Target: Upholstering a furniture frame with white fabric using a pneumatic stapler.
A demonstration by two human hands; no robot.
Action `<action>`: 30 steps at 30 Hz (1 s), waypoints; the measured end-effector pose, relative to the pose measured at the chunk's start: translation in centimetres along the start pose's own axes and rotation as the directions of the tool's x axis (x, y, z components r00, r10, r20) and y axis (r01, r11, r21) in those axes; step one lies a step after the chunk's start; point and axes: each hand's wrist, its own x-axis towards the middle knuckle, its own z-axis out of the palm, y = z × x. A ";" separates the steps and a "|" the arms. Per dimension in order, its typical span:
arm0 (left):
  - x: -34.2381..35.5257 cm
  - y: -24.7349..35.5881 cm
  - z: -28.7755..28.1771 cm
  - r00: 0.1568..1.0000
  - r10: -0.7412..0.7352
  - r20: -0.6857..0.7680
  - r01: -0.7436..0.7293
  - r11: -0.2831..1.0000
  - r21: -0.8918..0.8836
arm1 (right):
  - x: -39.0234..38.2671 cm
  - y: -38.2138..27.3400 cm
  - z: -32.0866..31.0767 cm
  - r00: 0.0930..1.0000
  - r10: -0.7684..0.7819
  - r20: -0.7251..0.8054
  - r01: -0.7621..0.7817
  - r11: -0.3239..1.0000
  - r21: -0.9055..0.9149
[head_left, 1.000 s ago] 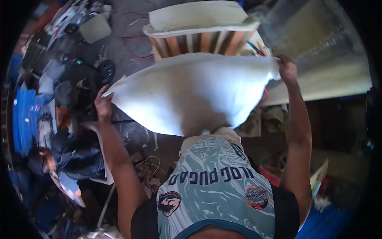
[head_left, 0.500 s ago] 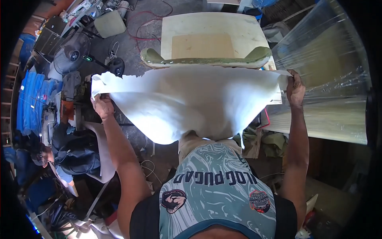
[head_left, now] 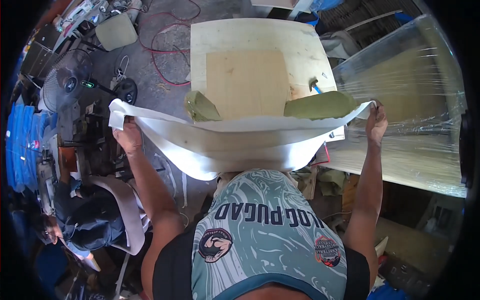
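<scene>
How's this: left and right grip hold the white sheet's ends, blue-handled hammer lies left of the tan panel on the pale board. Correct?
No: the head view shows the blue-handled hammer right of the tan panel, not left. It does lie on the pale board, and left grip and right grip hold the ends of the white sheet.

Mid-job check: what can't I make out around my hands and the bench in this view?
All in the head view:
- Green padded ends: lower parts hidden behind the white sheet.
- Left hand: fingertips covered by the sheet's corner.
- Hammer: handle end hidden by the green padding.
- Blue item: cut off by the top edge.
- Fan: blades too blurred to count.
</scene>
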 end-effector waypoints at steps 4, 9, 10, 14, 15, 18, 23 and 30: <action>2.9 -3.1 2.1 0.998 -0.017 0.068 -0.011 0.924 0.382 | 1.7 1.3 2.0 0.997 0.078 0.025 -0.075 0.992 -0.097; 5.2 -8.3 7.8 0.950 -0.242 0.199 0.184 0.945 0.269 | 4.0 4.0 4.6 0.990 0.129 0.054 -0.140 0.894 0.426; 5.8 -9.1 9.1 0.934 -0.303 0.188 0.241 0.925 0.294 | 4.6 4.3 4.5 0.999 -0.022 0.024 0.016 0.977 0.213; 6.9 -10.5 13.8 0.790 -0.295 0.538 0.155 0.944 0.290 | 7.7 4.5 6.9 0.994 0.028 0.108 -0.071 0.904 0.421; 6.7 -10.6 14.8 0.737 -0.325 0.592 0.168 0.937 0.306 | 8.5 4.4 7.6 0.989 0.082 0.126 -0.130 0.887 0.443; 5.9 -10.5 18.5 0.521 -0.486 0.702 0.167 0.864 0.475 | 9.6 3.4 10.1 0.980 -0.060 0.192 -0.071 0.789 0.611; 5.0 -9.3 26.0 0.387 -0.759 0.523 -0.360 0.397 0.844 | 12.0 0.1 11.6 0.872 -0.258 0.415 0.018 0.866 0.500; 3.7 -11.2 31.5 0.292 -0.851 0.435 -0.819 0.013 0.574 | 14.4 -4.4 13.1 0.629 -0.630 0.456 0.110 0.652 0.750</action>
